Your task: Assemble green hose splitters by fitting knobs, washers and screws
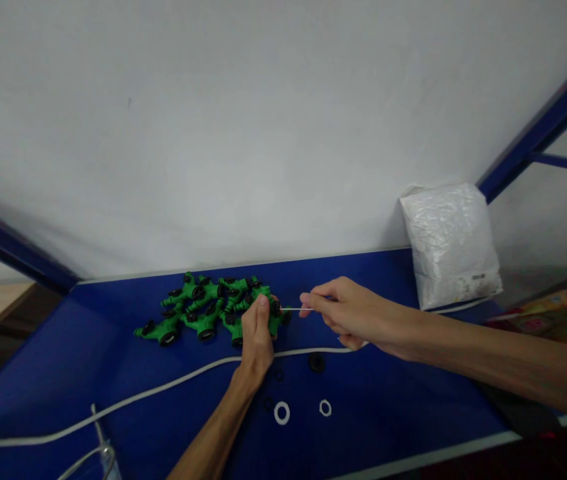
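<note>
My left hand (257,333) is wrapped round a green plastic hose splitter (274,323) with black ends, partly hidden by the fingers. In my right hand (340,308) is a thin metal rod (294,309), pinched between thumb and fingers. The rod points left, and its tip meets the black end of the splitter. Its handle, if any, is hidden in my palm. Several more green hose splitters (206,321) lie grouped on the blue table just left of my left hand.
A white cable (183,379) crosses the blue table (173,433). White rings (282,421) and black rings (316,362) lie near the front. A white plastic package (453,243) leans at the back right. A clear tool-like object (106,450) lies front left.
</note>
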The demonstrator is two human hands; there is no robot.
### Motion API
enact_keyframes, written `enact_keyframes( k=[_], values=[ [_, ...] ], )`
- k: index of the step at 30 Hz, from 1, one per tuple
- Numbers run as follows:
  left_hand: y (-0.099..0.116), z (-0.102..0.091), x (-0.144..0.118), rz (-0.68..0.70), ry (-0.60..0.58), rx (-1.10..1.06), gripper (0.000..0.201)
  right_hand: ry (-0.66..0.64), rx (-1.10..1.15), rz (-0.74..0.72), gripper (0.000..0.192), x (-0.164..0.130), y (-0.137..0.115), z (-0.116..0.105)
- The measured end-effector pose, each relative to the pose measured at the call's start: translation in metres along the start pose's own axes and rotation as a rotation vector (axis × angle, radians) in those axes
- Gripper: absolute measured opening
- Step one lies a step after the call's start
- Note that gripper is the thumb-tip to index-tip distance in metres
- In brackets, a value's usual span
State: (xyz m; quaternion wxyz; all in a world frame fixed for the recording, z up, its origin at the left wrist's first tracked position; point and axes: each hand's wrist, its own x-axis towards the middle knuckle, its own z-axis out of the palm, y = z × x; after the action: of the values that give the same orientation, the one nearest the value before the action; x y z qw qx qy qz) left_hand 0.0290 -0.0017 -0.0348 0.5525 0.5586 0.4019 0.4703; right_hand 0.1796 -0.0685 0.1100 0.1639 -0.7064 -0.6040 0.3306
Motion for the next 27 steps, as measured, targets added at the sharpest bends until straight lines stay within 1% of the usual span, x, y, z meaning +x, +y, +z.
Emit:
enact_keyframes(
  k=[1, 3, 5, 6, 7, 9, 11, 12, 14, 16, 18, 19, 20, 22, 24, 25, 26, 27],
  values=[
    [0.0, 0.0, 0.0, -0.005, 0.01, 0.003, 0.057, 0.007, 0.025, 0.026, 0.038, 0.0, 0.002, 0.0],
    [0.0, 0.0, 0.001, -0.033, 0.023, -0.008, 0.057, 0.048, 0.006, -0.012, 0.021, 0.0, 0.006, 0.001],
    [-0.001, 0.0, 0.003, -0.068, 0.024, -0.023, 0.058, 0.089, -0.092, -0.145, 0.006, -0.001, 0.01, 0.001],
    [-0.001, 0.0, 0.004, -0.08, 0.023, -0.029, 0.059, 0.101, -0.186, -0.242, 0.008, -0.002, 0.011, 0.001],
    [-0.002, -0.001, 0.005, -0.089, 0.02, -0.035, 0.059, 0.099, -0.312, -0.344, 0.015, -0.004, 0.011, 0.0],
    [-0.003, -0.001, 0.006, -0.096, 0.013, -0.049, 0.058, 0.112, -0.651, -0.529, 0.024, -0.008, 0.01, -0.002],
    [-0.003, -0.002, 0.006, -0.108, 0.004, -0.062, 0.057, 0.158, -0.987, -0.678, 0.023, -0.014, 0.007, -0.005],
    [-0.002, -0.002, 0.005, -0.115, -0.001, -0.067, 0.056, 0.181, -1.102, -0.734, 0.021, -0.016, 0.005, -0.006],
    [0.0, -0.001, 0.004, -0.121, -0.019, -0.081, 0.055, 0.2, -1.221, -0.822, 0.022, -0.022, 0.0, -0.007],
    [0.001, 0.001, 0.003, -0.113, -0.034, -0.099, 0.054, 0.168, -1.253, -0.854, 0.026, -0.026, -0.004, -0.006],
    [0.002, 0.002, 0.002, -0.109, -0.041, -0.119, 0.054, 0.116, -1.232, -0.834, 0.027, -0.026, -0.007, -0.003],
    [0.002, 0.003, 0.002, -0.113, -0.039, -0.128, 0.055, 0.086, -1.188, -0.787, 0.027, -0.025, -0.008, -0.001],
    [0.003, 0.003, 0.003, -0.119, -0.033, -0.134, 0.056, 0.056, -1.096, -0.719, 0.028, -0.022, -0.009, 0.0],
    [0.003, 0.003, 0.003, -0.12, -0.018, -0.127, 0.057, 0.0, -0.747, -0.482, 0.03, -0.015, -0.012, 0.002],
    [0.003, 0.002, 0.004, -0.1, -0.001, -0.106, 0.057, -0.037, -0.387, -0.235, 0.022, -0.007, -0.014, 0.001],
    [0.004, 0.001, 0.004, -0.087, 0.004, -0.097, 0.057, -0.046, -0.272, -0.155, 0.02, -0.004, -0.015, -0.001],
    [0.005, 0.0, 0.004, -0.077, 0.005, -0.092, 0.056, -0.051, -0.217, -0.109, 0.024, -0.002, -0.017, -0.003],
    [0.006, 0.0, 0.004, -0.072, 0.005, -0.092, 0.056, -0.055, -0.211, -0.093, 0.028, -0.001, -0.018, -0.005]
  ],
)
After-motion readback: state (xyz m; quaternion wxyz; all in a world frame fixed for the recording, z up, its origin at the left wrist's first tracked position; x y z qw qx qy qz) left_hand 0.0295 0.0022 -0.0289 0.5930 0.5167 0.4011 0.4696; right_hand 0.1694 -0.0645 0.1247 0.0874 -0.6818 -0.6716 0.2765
